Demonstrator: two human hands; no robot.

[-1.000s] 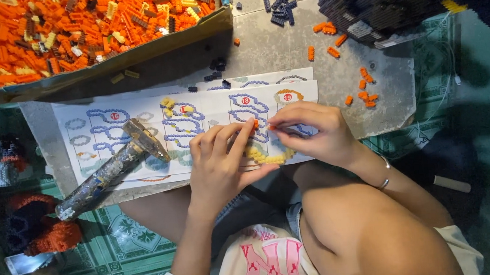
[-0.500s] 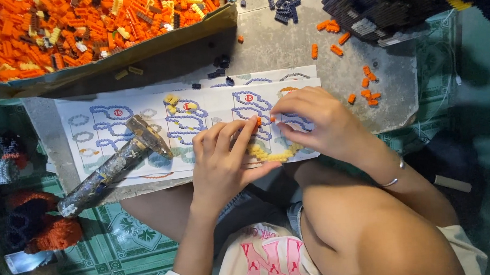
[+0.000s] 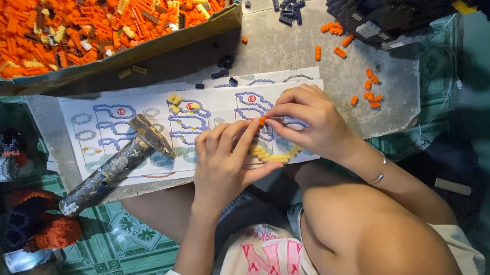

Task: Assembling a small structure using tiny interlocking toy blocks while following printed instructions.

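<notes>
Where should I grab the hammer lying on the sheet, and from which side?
Take the hammer by its handle, around the middle, coming from above. The handle lies flat and slants down-left past the slab edge, bare of bricks. The head rests on the sheet, near the left hand, so that end is more crowded.
</notes>
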